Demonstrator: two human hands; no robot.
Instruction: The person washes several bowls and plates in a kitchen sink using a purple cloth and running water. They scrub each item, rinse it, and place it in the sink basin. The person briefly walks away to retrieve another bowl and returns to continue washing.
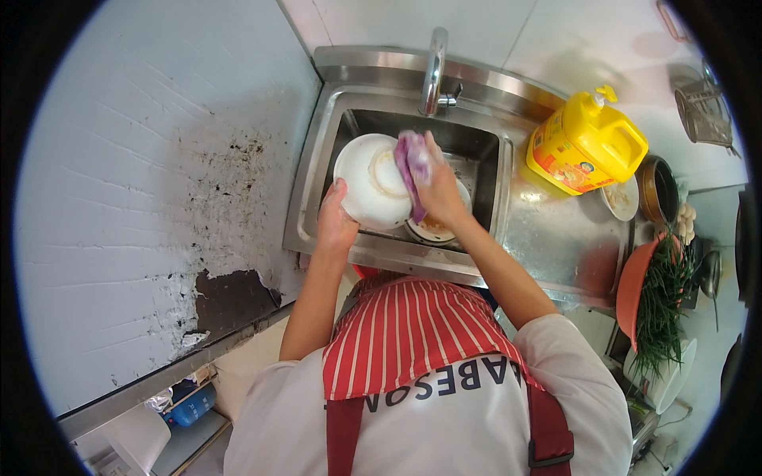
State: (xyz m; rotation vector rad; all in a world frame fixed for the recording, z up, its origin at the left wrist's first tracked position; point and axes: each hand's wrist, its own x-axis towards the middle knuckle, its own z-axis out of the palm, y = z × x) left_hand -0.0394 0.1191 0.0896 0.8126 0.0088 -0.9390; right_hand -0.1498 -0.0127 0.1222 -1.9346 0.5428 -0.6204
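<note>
My left hand point(337, 217) grips the lower left rim of a white bowl point(364, 172), which is tilted with its ringed underside up over the steel sink basin point(485, 172). In my right hand point(439, 184) is a purple cloth point(411, 166), pressed on the bowl's right side; this hand is slightly blurred. Beneath my right wrist, stacked dishes point(437, 229) with brownish residue lie in the basin, partly hidden by the bowl and hand. A chrome faucet point(434, 71) stands behind the basin; no water stream shows.
On the drainboard point(553, 250) at the right stands a yellow pump jug point(583, 143). Behind it are a small soiled plate point(620, 199) and a brown round pan point(658, 187). An orange basin point(631, 297) holds long green vegetables point(664, 303). A stained wall panel point(226, 166) borders the sink's left side.
</note>
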